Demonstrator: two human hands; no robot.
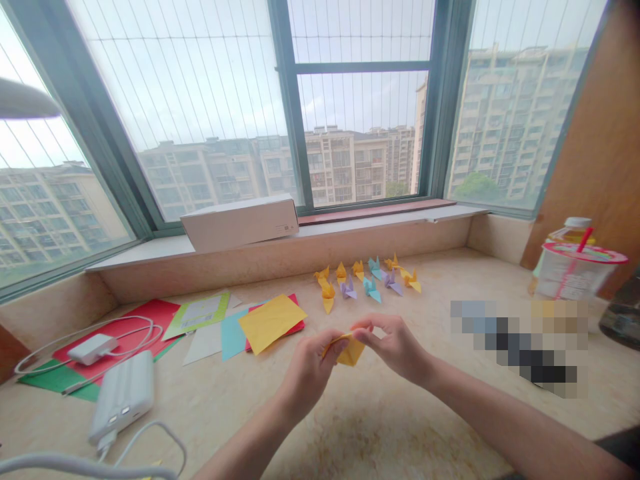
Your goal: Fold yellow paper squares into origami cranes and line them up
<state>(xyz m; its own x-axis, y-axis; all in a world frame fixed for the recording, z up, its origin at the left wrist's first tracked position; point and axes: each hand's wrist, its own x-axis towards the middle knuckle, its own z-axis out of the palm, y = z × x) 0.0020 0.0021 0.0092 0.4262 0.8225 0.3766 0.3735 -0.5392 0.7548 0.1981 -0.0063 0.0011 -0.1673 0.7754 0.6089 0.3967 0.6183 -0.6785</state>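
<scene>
Between my two hands is a small piece of folded yellow origami paper point(353, 353), held just above the stone counter. My left hand point(316, 357) pinches its left side, thumb on top. At the upper right edge, my right hand point(393, 340) grips it between thumb and fingertips. Part of the paper is hidden behind the fingers. Just beyond my hands, several folded paper cranes stand in two rough rows: a yellow crane point(327, 297), a purple crane point(349, 289) and a blue crane point(371, 289) are among the nearer ones.
Left of my hands lie a yellow sheet point(273, 323), a blue sheet point(234, 337) and other coloured paper. A power bank point(125, 393) with cables and a white charger point(93, 349) sit farther left. A lidded cup point(575, 273) stands right. A white box point(240, 223) rests on the sill.
</scene>
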